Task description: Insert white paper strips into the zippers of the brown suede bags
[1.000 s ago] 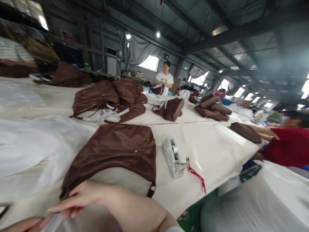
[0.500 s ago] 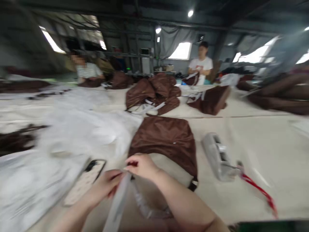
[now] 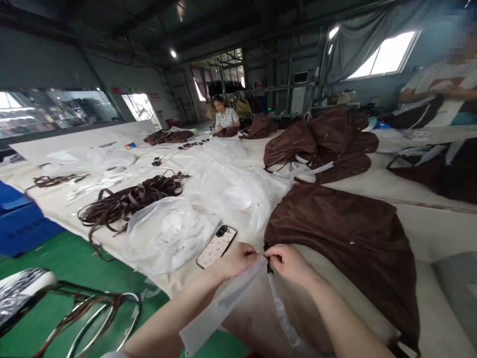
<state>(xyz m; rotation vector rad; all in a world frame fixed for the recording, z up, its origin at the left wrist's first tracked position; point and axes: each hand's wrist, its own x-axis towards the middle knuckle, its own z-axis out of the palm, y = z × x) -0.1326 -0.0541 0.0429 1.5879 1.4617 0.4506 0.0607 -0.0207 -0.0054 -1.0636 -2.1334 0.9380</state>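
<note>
A brown fabric bag (image 3: 335, 223) lies flat on the table in front of me. At its near left corner my left hand (image 3: 241, 258) pinches the end of a white translucent strip (image 3: 223, 311), whose free end hangs toward me. My right hand (image 3: 286, 259) is closed at the same corner, its fingertips almost touching the left ones; a dark strap end shows just below. From there a clear-wrapped strap (image 3: 282, 313) runs down toward my lap. Exactly what the right fingertips grip is hidden.
A patterned phone (image 3: 216, 246) lies left of my hands. Beyond it are crumpled clear plastic (image 3: 167, 233) and a heap of brown straps (image 3: 130, 199). More brown bags (image 3: 324, 139) are piled across the table. A stool (image 3: 104, 318) stands lower left. Two people (image 3: 226, 119) work farther back.
My view has swung left, bringing the brown straps, stool and green floor into sight. Both hands stay together at the bag's corner, and the white strip is still in the left one.
</note>
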